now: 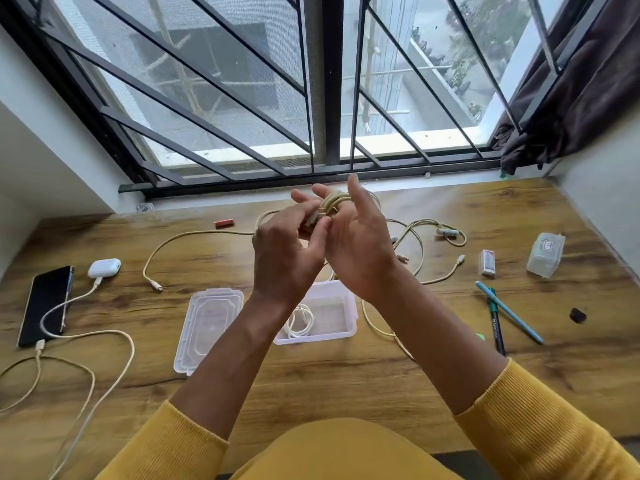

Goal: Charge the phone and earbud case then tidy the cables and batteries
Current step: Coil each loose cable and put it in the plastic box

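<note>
Above the desk middle, my right hand (356, 244) is raised with a beige cable coil (333, 201) wound round its straight fingers. My left hand (287, 251) pinches the cable's plug end against that coil. The black phone (45, 304) lies at the far left with a cable plugged into its near end. Beside it sits the white earbud case (104, 267), also with a cable plugged in. A clear plastic box (346, 317) under my wrists holds a coiled white cable (300, 320). A red battery (224, 222) lies near the window sill.
The box's clear lid (207, 332) lies left of the box. Loose beige cables (419, 237) sprawl at centre right, and another (162, 251) at centre left. A white battery (487, 262), a small clear container (545, 254), two pens (502, 317) and a small black object (577, 315) lie right.
</note>
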Tool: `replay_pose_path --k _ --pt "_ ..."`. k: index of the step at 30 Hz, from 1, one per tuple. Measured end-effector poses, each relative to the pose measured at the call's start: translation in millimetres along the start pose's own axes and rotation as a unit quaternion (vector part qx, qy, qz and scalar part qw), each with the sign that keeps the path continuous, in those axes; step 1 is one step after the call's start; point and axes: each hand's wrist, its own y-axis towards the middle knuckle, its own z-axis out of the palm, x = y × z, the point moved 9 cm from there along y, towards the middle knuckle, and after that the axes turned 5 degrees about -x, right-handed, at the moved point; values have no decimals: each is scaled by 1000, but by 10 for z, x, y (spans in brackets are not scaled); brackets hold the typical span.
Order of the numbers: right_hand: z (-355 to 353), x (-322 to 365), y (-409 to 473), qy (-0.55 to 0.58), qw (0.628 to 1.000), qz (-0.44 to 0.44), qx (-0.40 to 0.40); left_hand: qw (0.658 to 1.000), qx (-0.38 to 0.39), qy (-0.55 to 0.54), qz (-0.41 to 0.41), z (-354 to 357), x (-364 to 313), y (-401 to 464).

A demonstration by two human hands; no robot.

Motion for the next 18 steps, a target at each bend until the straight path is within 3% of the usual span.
replay_pose_path --k 5,18 --pt "55 -113 -40 7 999 36 39 996 -8 -37 -86 -12 176 42" --pt "140 -354 -65 -167 981 67 75 993 -34 46 -108 -153 375 -56"
